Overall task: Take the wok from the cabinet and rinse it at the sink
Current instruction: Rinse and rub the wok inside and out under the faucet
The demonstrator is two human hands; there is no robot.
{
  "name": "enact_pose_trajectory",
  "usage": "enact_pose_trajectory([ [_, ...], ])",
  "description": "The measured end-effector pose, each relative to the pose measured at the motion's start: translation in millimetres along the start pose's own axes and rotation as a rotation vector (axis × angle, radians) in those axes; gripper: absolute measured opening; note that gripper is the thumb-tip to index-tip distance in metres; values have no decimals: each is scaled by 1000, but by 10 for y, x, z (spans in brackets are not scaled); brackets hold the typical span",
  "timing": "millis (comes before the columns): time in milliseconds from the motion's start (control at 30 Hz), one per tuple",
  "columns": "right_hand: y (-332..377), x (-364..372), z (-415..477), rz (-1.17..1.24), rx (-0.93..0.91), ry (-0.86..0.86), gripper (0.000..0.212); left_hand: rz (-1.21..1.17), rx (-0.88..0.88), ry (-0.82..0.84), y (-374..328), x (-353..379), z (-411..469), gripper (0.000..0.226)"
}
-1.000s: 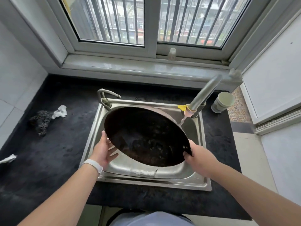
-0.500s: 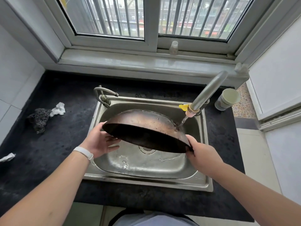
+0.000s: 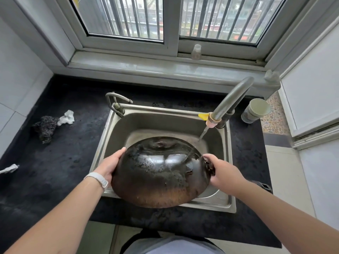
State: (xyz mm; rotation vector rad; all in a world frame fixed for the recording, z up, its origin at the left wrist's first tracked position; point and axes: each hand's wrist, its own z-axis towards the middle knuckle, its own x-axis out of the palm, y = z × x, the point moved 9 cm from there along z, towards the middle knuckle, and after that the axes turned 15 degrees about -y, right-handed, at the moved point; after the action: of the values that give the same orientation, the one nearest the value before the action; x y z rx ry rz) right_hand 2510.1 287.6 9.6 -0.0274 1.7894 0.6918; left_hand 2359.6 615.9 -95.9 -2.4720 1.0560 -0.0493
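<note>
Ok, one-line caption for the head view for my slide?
Left hand and right hand hold the wok underside-up over the sink under the running tap.

Soft grey daylight comes through the white-framed barred window, leaving everything evenly bright with faint shadows. It glints pale on the wet, dark, round metal wok and the stainless steel sink; the wide lens bows the edges.
</note>
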Motion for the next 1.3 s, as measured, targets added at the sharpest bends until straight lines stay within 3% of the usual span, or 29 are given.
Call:
enact_pose_trajectory([
  [200,-204,90,28,24,148,168,52,3,95,-70,-178,-47,123,99],
  [267,-271,86,49,67,161,201,53,14,160,-96,-274,-8,117,105],
  [467,-393,-62,44,231,228,166,54,83,291,-126,-450,149,-99,67],
  [733,-348,-244,141,142,198,17,70,174,383,-50,-646,214,-136,49],
  [1100,58,-556,410,-90,29,-112,70,268,363,93,-539,326,-139,53],
  [1300,190,-718,569,-133,-49,-158,69,202,406,134,-593,470,-138,56],
])
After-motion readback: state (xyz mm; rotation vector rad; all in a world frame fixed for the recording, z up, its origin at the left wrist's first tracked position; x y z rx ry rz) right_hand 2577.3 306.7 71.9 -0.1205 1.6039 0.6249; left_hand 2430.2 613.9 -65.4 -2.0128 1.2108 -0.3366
